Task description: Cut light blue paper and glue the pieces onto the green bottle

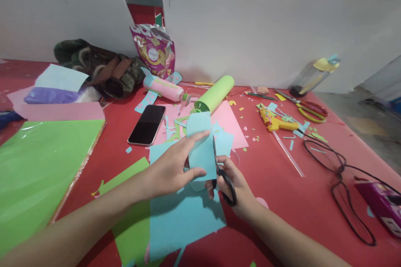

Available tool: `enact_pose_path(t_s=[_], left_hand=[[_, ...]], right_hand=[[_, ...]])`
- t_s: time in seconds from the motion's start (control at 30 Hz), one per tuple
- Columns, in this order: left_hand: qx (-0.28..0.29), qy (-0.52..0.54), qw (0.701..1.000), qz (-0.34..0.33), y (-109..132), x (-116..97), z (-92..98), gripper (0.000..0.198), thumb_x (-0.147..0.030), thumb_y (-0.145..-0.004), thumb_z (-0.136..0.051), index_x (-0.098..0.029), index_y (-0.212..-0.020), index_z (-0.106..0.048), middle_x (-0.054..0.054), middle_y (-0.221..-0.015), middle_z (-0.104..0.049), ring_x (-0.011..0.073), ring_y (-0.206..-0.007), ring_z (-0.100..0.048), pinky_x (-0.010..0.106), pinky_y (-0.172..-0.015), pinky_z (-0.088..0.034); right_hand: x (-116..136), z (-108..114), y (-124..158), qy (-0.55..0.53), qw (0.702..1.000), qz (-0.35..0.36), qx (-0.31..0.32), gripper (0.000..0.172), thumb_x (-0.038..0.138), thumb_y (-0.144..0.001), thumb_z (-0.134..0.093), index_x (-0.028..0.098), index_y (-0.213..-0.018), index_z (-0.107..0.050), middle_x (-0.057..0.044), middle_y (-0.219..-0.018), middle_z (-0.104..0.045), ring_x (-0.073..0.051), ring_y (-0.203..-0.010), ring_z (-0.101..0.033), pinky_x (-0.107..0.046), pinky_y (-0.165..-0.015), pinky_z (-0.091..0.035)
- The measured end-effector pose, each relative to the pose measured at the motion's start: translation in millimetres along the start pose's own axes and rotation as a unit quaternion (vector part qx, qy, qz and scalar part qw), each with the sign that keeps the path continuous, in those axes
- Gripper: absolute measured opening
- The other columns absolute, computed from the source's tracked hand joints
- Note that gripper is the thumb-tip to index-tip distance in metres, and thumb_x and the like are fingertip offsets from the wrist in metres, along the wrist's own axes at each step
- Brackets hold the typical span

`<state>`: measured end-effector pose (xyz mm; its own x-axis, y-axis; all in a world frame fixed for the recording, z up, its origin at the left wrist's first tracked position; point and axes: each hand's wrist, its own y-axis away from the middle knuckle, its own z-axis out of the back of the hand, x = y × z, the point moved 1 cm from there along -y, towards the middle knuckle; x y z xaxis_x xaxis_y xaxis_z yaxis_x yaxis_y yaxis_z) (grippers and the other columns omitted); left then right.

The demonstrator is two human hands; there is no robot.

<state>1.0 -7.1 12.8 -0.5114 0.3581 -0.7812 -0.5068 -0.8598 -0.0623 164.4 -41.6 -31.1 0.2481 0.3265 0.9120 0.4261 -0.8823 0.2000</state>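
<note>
My left hand (172, 167) pinches a small light blue paper piece (201, 146) between thumb and fingers, holding it upright above the table. My right hand (233, 183) grips black-handled scissors (224, 177), whose blades run up along the right edge of that piece. Below both hands lies a larger light blue sheet (183, 217) on the red table (275, 183), overlapping a green sheet (131, 221).
A black phone (147, 124), a rolled green paper tube (215, 94), pink sheets and paper scraps lie ahead. A yellow glue gun (277, 123) with black cable (338, 175) and spare scissors (308, 108) lie right. A stack of green sheets (40, 167) lies left.
</note>
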Motion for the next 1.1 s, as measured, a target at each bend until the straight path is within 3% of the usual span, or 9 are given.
enact_pose_path(t_s=[0.57,1.1], left_hand=[[0.004,-0.011,1.000,-0.012,-0.2,-2.5,-0.2,0.061,-0.021,-0.075,-0.056,-0.024,-0.128,-0.027,0.007,-0.123,-0.046,0.0208,-0.100,-0.052,0.024,-0.063,-0.050],[0.018,-0.006,1.000,-0.010,0.6,-2.6,-0.2,0.059,-0.023,-0.077,-0.054,-0.025,-0.129,-0.026,0.007,-0.128,-0.043,0.0153,-0.080,-0.056,0.024,-0.060,-0.049]], right_hand=[[-1.1,0.2,-1.4,0.006,1.000,0.002,-0.006,0.048,0.057,-0.065,-0.059,0.023,-0.091,-0.036,0.006,-0.066,-0.047,-0.007,-0.049,-0.050,-0.022,-0.050,-0.037],[3.5,-1.2,-0.7,0.020,1.000,0.004,-0.014,0.046,0.056,-0.066,-0.058,0.023,-0.091,-0.037,0.005,-0.067,-0.047,-0.008,-0.049,-0.049,-0.023,-0.048,-0.035]])
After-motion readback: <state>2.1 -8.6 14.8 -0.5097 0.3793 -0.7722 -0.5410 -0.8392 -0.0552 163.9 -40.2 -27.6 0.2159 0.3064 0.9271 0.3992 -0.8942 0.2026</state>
